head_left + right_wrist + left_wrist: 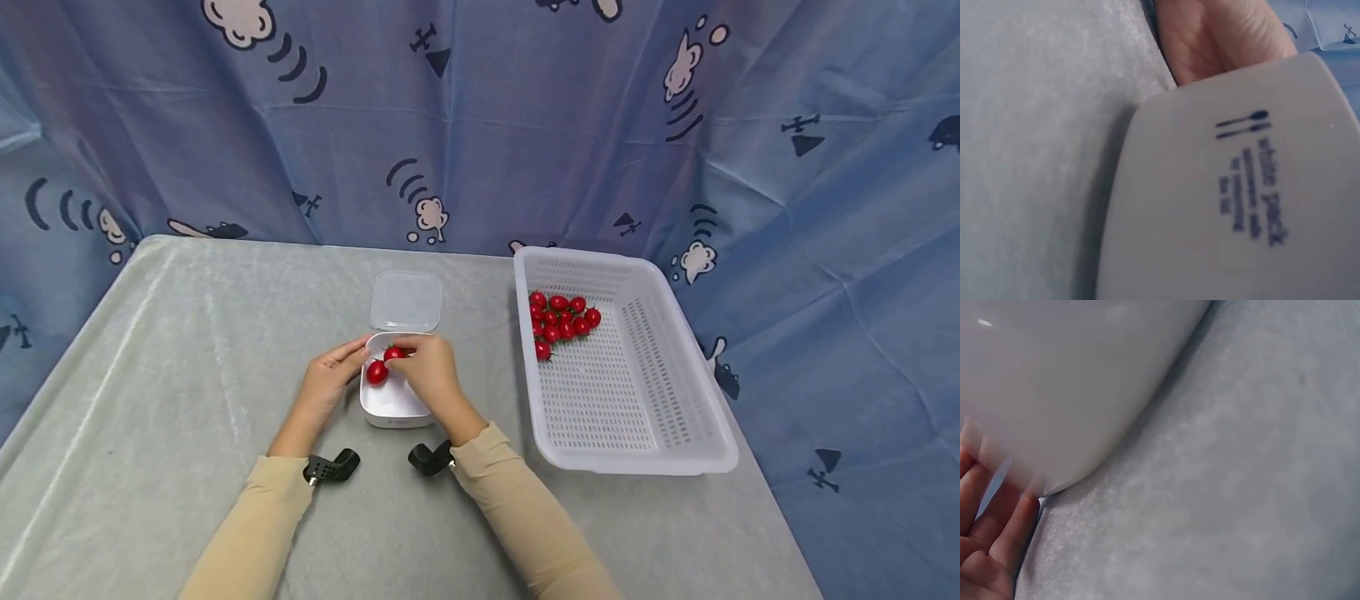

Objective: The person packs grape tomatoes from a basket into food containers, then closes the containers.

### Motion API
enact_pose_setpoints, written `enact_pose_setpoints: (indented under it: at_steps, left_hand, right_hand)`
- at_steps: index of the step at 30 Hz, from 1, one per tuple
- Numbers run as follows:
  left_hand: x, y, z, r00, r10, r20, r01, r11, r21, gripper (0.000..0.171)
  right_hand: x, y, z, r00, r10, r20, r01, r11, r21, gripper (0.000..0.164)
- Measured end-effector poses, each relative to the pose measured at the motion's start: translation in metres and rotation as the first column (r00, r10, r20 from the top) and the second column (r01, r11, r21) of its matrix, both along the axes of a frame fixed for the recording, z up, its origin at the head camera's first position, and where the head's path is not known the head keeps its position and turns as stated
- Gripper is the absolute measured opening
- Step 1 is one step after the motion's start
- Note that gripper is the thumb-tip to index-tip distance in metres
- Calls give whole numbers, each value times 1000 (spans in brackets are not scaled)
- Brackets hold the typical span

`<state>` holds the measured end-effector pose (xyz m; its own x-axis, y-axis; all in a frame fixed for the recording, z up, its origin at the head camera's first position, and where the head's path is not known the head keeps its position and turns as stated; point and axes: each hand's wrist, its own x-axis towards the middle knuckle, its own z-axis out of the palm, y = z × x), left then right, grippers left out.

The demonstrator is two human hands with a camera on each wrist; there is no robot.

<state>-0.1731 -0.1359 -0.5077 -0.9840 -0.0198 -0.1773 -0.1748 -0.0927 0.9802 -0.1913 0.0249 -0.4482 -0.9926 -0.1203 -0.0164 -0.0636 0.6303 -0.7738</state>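
Note:
A small white rectangular box [393,408] sits on the table, with a red cherry tomato [377,372] in its left part. My left hand [330,379] rests its fingertips against the box's left side, near the rim. Seen from the left wrist, the fingers [1013,534] reach fairly straight to the white wall. Over the box, my right hand [427,371] pinches a second tomato [393,353] between thumb and fingers, partly covering it. In the right wrist view the box's printed front [1241,181] hides the right hand; part of the left hand [1222,34] shows beyond.
A clear lid [407,301] lies just behind the box. To the right stands a large white perforated basket [637,442], with several cherry tomatoes [566,321] gathered at its back left. A pale cloth covers the table, and a blue patterned curtain [495,150] hangs behind.

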Motion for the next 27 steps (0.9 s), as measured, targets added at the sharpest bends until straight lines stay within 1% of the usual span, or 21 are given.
enact_pose_setpoints:
  at_steps: [1,7,14,19,23,25,27]
  left_hand:
    - [0,0,0,1000,0,0,0,1000,0,49]
    - [0,-1,-1,1000,-11,6,11,1000,-5,50]
    - [0,-1,0,1000,-9,-1,9,1000,-3,50]
    - [0,-1,-1,1000,-11,-22,11,1000,5,49]
    - [-1,0,-2,999,-13,-43,14,1000,13,47]
    - [-1,0,-2,999,-11,-43,12,1000,15,47]
    - [0,0,-2,999,-10,-43,11,1000,15,47]
  right_hand:
    - [0,-1,0,1000,4,0,-4,1000,18,23]
    - [0,-4,-2,1000,6,6,-6,999,51,25]
    - [-1,-5,-2,999,24,-36,-20,995,100,23]
    - [-2,-6,-3,999,13,-43,-7,992,123,22]
    - [-1,-7,-3,999,6,-54,0,993,121,23]
    - [0,-6,-3,999,1,-53,6,993,121,26]
    - [0,-6,-3,999,-9,-42,13,995,101,28]
